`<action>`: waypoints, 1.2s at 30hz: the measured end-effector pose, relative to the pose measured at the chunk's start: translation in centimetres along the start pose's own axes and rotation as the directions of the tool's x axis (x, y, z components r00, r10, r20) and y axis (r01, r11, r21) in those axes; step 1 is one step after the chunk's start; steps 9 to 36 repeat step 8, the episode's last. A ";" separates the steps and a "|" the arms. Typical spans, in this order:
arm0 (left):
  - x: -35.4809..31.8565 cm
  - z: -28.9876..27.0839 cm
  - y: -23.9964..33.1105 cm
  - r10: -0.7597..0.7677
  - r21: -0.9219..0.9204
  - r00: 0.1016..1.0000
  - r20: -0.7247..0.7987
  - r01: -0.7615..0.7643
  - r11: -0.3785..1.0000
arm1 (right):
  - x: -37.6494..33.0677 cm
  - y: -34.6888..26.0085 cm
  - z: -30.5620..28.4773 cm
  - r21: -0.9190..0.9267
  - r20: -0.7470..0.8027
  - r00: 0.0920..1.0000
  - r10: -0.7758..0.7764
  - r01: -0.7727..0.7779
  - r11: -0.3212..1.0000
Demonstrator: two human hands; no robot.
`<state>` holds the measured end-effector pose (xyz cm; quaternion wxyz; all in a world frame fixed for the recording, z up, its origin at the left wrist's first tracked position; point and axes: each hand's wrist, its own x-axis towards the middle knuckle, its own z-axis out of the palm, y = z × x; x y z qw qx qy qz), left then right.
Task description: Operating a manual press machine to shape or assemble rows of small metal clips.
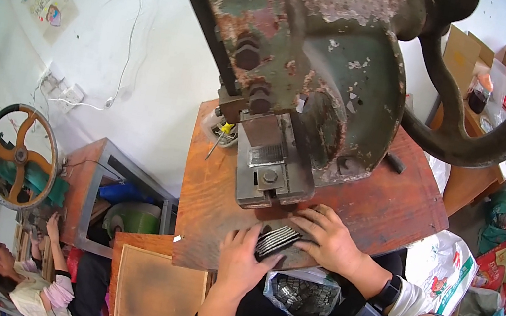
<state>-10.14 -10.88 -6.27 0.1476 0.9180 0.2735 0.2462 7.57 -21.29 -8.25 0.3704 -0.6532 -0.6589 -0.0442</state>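
A stack of thin dark metal strips with pale edges (278, 241) lies between my two hands at the table's near edge. Its left end is gripped by my left hand (240, 260), thumb along the near side. My right hand (332, 239) has its fingers bent around the right end. Just beyond them, the steel die block (270, 177) sits under the ram of a worn green hand press (343, 59). Below the table edge, a clear plastic bag (300, 294) full of small dark metal pieces rests on my lap.
The press stands on a reddish wooden table (386, 204), its heavy curved handwheel (468, 150) overhanging the right side. A small tub with a yellow-handled tool (226, 128) is behind the die. White and red bags crowd the right. At left, another person (38, 283) works near a second wheel (21, 154).
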 end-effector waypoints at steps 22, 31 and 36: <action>0.4 1.6 1.4 -0.495 -0.539 0.857 0.144 0.487 0.687 | -0.2 0.7 0.1 0.293 -0.164 0.975 0.150 -0.097 0.951; 0.4 1.6 1.4 -0.495 -0.539 0.857 0.144 0.487 0.687 | -0.2 0.7 0.1 0.293 -0.164 0.975 0.150 -0.097 0.951; 0.4 1.6 1.4 -0.495 -0.539 0.857 0.144 0.487 0.687 | -0.2 0.7 0.1 0.293 -0.164 0.975 0.150 -0.097 0.951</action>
